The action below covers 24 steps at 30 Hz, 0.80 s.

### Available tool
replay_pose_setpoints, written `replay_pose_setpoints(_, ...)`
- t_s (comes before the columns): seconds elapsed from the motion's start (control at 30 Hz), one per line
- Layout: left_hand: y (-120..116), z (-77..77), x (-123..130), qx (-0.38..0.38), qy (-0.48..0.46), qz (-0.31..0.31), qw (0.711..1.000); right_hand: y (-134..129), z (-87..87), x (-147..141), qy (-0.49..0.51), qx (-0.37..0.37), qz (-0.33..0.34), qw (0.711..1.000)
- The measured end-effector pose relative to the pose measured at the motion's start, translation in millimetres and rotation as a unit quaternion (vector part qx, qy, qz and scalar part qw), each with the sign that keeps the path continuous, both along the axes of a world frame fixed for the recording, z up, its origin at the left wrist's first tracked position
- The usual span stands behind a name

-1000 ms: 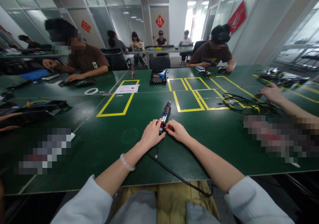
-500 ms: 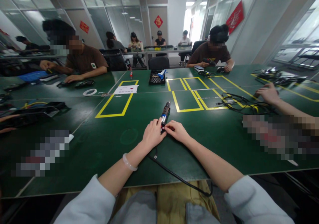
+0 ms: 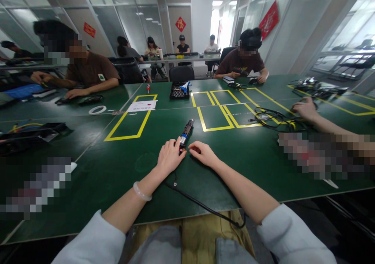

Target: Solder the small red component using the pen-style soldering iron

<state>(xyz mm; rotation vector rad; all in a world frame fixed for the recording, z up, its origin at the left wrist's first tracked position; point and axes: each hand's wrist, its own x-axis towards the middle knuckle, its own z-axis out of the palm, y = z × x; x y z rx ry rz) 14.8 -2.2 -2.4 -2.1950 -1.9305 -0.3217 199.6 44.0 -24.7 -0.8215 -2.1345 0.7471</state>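
A slim cylindrical device, black and silver with a blue band, lies slanted on the green table. Over its lower end rests my left hand, fingers wrapped round it; small red parts show beside the thumb. Just to the right, my right hand has curled fingers and a small gap between it and the device. Whether its fingertips hold anything is too small to tell. A black cable with a small ring terminal runs from under my left hand over the table's near edge.
Ahead are a black tray, a paper sheet inside yellow tape, a red screwdriver and a white tape roll. Coiled cables lie at right near another person's hand. Other people sit across the table.
My right hand has drawn slightly away from the device, opening a small gap. The whole view has shifted, with the table scene appearing further left.
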Motion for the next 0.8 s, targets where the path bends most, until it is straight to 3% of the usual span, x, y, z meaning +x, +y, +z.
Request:
replay_pose_setpoints(0.2,2,3.8,-40,-0.027,0.029,0.06,0.997,4,-2.7,5,-0.011,0.003,0.002,1.0)
replay_pose_setpoints(0.57,2,12.1,-161,-0.073,0.026,0.203,0.976,2,-0.7,5,-0.035,0.005,0.005,0.999)
replay_pose_setpoints(0.8,0,18.2,-217,-0.109,0.045,0.286,0.951,2,-0.1,3,-0.032,0.006,0.005,0.999)
